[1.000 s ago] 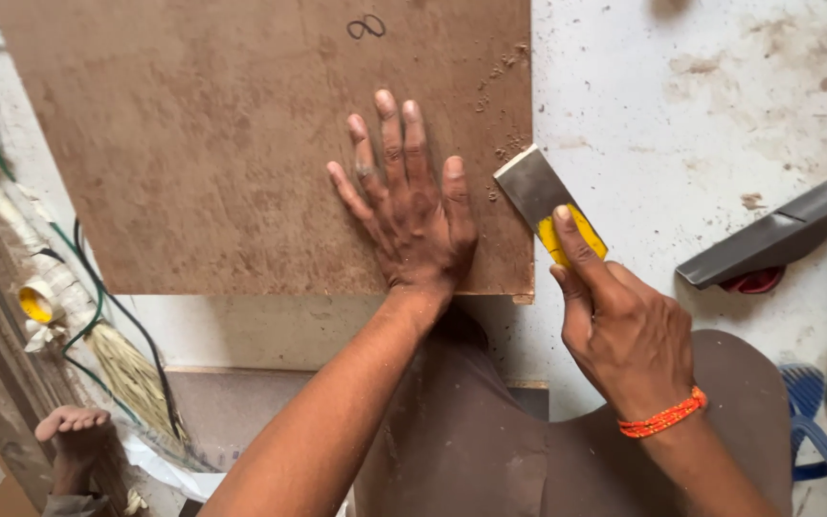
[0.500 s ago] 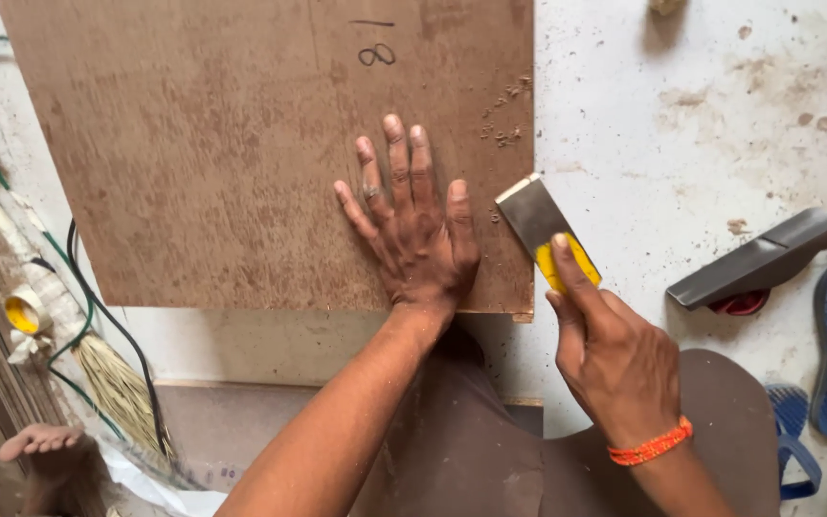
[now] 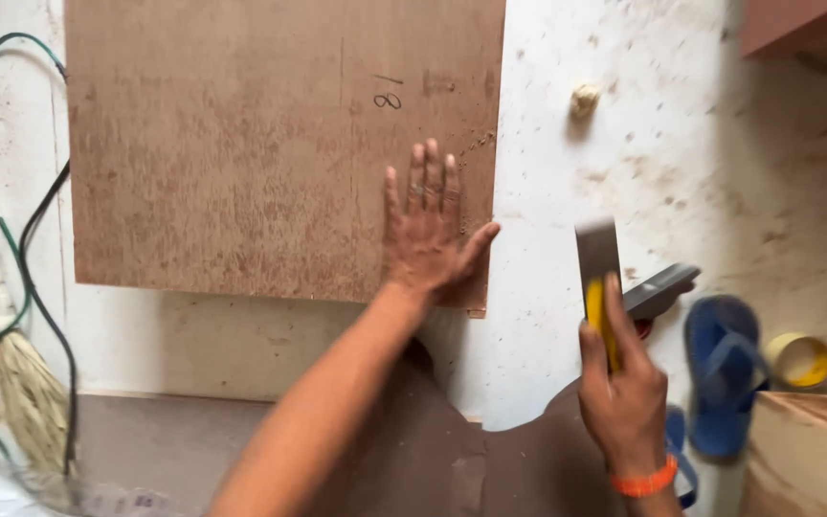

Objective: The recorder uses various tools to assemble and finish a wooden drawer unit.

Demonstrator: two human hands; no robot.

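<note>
A brown plywood board [image 3: 241, 153] lies flat on the dusty white floor. My left hand [image 3: 428, 230] presses palm-down on the board near its right lower corner, fingers spread. To the right, off the board, my right hand [image 3: 624, 383] grips a yellow-handled scraper [image 3: 597, 258] with its flat metal blade pointing up and away. The blade is held above the white floor, apart from the board's right edge. An orange band sits on my right wrist.
A dark grey angled tool [image 3: 660, 287] lies just right of the scraper. A blue sandal [image 3: 725, 369], a yellow tape roll [image 3: 800, 359] and a wooden block [image 3: 811, 455] are at the right. Green and black cables [image 3: 11, 249] and a broom [image 3: 26, 393] lie at the left.
My right hand has pulled the scraper away from the board's right edge toward the right. My left hand stays flat on the board. The view has shifted, showing more of the floor at the right.
</note>
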